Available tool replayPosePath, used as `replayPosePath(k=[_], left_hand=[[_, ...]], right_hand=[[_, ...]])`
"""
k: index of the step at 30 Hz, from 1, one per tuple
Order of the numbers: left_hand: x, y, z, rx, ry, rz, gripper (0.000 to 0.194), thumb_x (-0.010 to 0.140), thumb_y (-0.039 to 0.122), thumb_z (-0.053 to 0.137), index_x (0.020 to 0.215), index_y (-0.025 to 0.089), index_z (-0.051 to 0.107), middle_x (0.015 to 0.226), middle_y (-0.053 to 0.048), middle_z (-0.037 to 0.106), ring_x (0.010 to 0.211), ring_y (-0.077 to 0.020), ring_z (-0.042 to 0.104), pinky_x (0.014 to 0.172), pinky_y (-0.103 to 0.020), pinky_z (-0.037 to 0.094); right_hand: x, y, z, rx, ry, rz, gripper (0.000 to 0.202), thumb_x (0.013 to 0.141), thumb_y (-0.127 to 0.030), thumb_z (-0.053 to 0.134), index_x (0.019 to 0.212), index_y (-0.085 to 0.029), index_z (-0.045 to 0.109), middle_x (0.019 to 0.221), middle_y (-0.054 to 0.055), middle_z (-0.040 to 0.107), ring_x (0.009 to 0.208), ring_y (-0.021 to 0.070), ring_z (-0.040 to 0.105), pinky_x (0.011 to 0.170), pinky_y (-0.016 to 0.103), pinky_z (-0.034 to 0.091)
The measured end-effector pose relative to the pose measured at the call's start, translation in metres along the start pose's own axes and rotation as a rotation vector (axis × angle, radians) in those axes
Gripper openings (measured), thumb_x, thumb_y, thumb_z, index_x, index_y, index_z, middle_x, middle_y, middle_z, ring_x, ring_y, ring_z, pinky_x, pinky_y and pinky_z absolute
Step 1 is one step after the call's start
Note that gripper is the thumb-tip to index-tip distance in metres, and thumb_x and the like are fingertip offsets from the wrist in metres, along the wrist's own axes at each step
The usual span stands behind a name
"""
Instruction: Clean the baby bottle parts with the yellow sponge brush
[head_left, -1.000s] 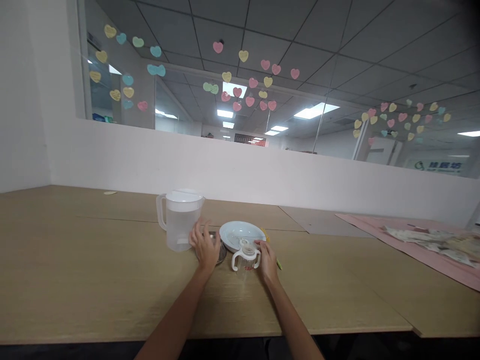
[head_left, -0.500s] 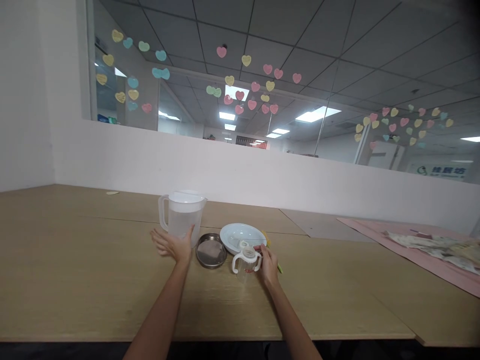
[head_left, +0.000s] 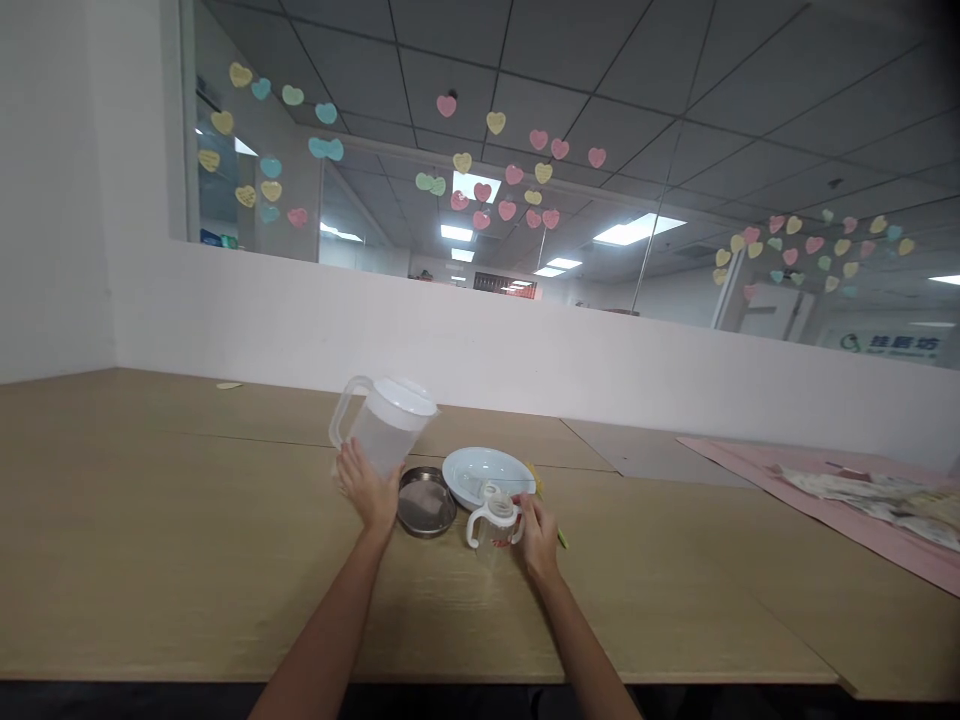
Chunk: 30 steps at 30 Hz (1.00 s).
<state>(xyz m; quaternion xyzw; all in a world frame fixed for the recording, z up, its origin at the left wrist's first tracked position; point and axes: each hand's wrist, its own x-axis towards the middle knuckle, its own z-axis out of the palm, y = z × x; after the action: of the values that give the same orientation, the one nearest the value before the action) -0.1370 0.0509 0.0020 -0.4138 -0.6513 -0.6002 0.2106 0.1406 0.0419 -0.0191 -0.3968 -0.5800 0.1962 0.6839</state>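
Observation:
A translucent white pitcher [head_left: 386, 430] tilts to the right, with my left hand [head_left: 367, 490] wrapped round its lower body. Its handle points up and left, away from my fingers. My right hand [head_left: 538, 530] grips the right handle of a small clear cup [head_left: 495, 535] with two white handles. Between the hands lies a round metal dish [head_left: 426, 503]. Behind the cup is a pale blue-white bowl [head_left: 480, 465] with a small clear and white piece [head_left: 490, 491] near its front rim.
A yellow and green item [head_left: 562, 539] lies partly hidden behind my right hand. On the right, a pink sheet [head_left: 720, 455] bears some cloth or paper [head_left: 847, 490]. A low white wall [head_left: 450, 340] with glass above stands behind the wooden table [head_left: 187, 540].
My left hand has closed on the pitcher, which has gone from upright to tilted right and is slightly higher. The right hand and the cup have barely moved.

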Motion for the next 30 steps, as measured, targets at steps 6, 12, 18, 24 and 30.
replayPosePath(k=[6, 12, 18, 24, 30], left_hand=[[-0.001, 0.017, -0.009, 0.045, -0.094, 0.328, 0.069, 0.084, 0.03, 0.059, 0.148, 0.016, 0.039, 0.155, -0.019, 0.035, 0.146, -0.0387, 0.024, 0.118, -0.064, 0.012], [-0.007, 0.024, -0.012, 0.053, -0.183, 0.556, 0.06, 0.084, 0.014, 0.051, 0.143, 0.026, 0.048, 0.152, -0.011, 0.044, 0.145, -0.0321, 0.032, 0.12, -0.06, 0.014], [-0.007, 0.026, -0.011, -0.003, -0.118, 0.525, 0.059, 0.087, 0.017, 0.053, 0.145, 0.022, 0.045, 0.153, -0.014, 0.04, 0.147, -0.034, 0.026, 0.119, -0.062, 0.012], [-0.004, 0.024, -0.009, -0.113, 0.003, 0.454, 0.08, 0.088, 0.033, 0.061, 0.153, 0.014, 0.018, 0.156, -0.026, 0.028, 0.149, -0.0374, 0.015, 0.117, -0.066, 0.015], [-0.001, 0.013, -0.006, -0.137, 0.017, 0.667, 0.081, 0.089, 0.028, 0.061, 0.152, 0.019, 0.011, 0.155, -0.027, 0.028, 0.149, -0.0377, 0.014, 0.114, -0.069, 0.02]], right_hand=[[-0.003, -0.001, -0.004, -0.118, -0.115, -0.15, 0.049, 0.092, -0.058, 0.045, 0.069, -0.019, 0.062, 0.071, 0.003, 0.06, 0.069, 0.0189, 0.054, 0.067, 0.029, 0.041], [-0.003, -0.002, -0.004, -0.202, -0.102, -0.188, 0.049, 0.093, -0.056, 0.042, 0.062, -0.02, 0.053, 0.067, 0.001, 0.053, 0.066, 0.0166, 0.049, 0.063, 0.027, 0.036], [-0.004, 0.001, -0.001, -0.288, -0.039, -0.2, 0.051, 0.094, -0.056, 0.038, 0.056, -0.022, 0.043, 0.06, -0.001, 0.046, 0.059, 0.0146, 0.042, 0.06, 0.027, 0.03], [-0.004, -0.001, -0.001, -0.332, 0.016, -0.195, 0.05, 0.094, -0.055, 0.036, 0.059, -0.021, 0.049, 0.059, 0.0, 0.05, 0.058, 0.0155, 0.045, 0.059, 0.028, 0.03], [-0.004, 0.001, -0.003, -0.336, 0.028, -0.192, 0.052, 0.093, -0.057, 0.036, 0.059, -0.021, 0.05, 0.059, 0.001, 0.051, 0.058, 0.0159, 0.045, 0.059, 0.028, 0.031]])
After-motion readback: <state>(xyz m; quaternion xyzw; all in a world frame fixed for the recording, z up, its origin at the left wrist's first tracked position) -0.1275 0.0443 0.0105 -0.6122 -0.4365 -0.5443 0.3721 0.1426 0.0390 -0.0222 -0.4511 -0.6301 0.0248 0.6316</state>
